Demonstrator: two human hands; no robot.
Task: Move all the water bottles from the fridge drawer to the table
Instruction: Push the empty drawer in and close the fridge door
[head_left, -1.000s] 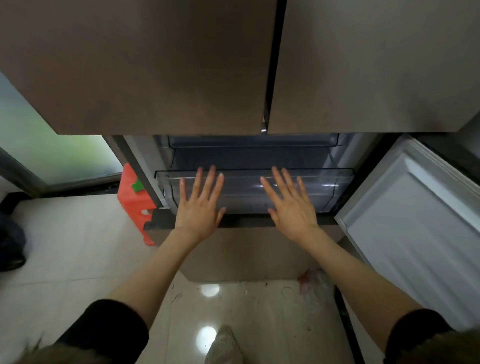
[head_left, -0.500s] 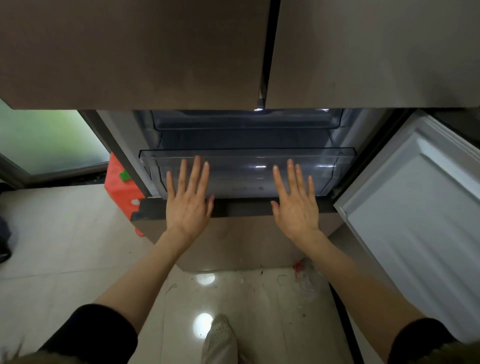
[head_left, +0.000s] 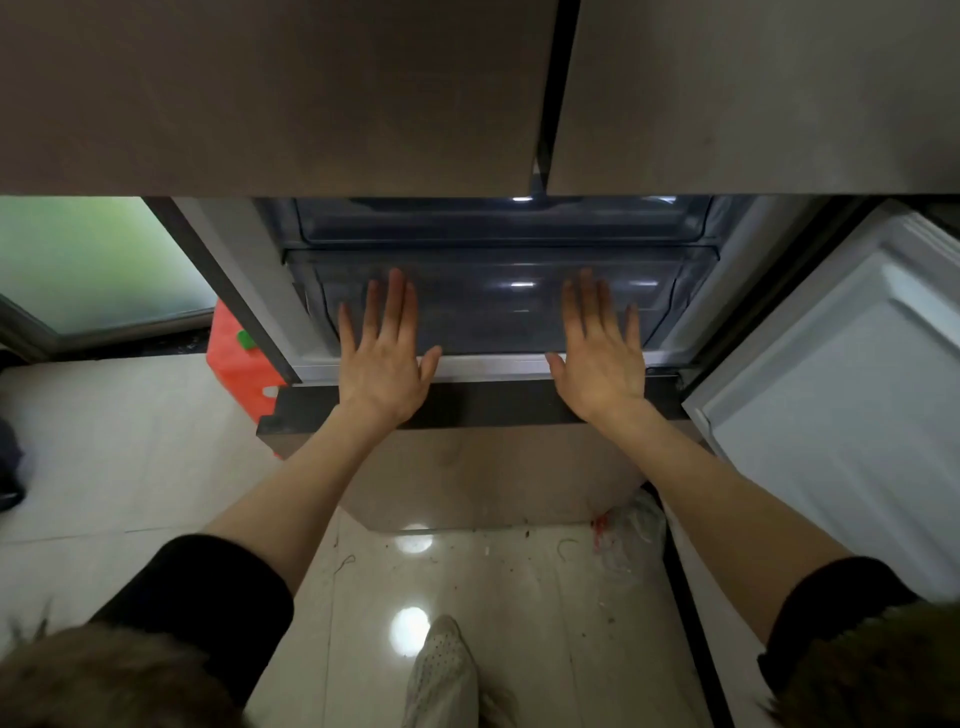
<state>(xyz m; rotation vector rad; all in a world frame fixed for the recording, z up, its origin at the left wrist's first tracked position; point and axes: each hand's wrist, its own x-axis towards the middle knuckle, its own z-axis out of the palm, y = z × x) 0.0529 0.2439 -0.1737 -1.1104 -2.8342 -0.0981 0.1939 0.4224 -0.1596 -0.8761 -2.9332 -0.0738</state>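
A clear plastic fridge drawer sits pushed back inside the open lower fridge compartment, under the two closed upper doors. My left hand lies flat against the drawer's front on the left, fingers spread. My right hand presses flat on its right side, fingers spread too. Neither hand holds anything. No water bottle shows in the drawer or anywhere in view. A second clear drawer sits above it.
The white inner side of an open fridge door stands at my right. A lower brown drawer front juts out below my hands. An orange stool stands left of the fridge. A crumpled plastic bag lies on the glossy tiled floor.
The clear drawer has slid back into the fridge, with both flat hands following it inward. The view has moved closer to the fridge.
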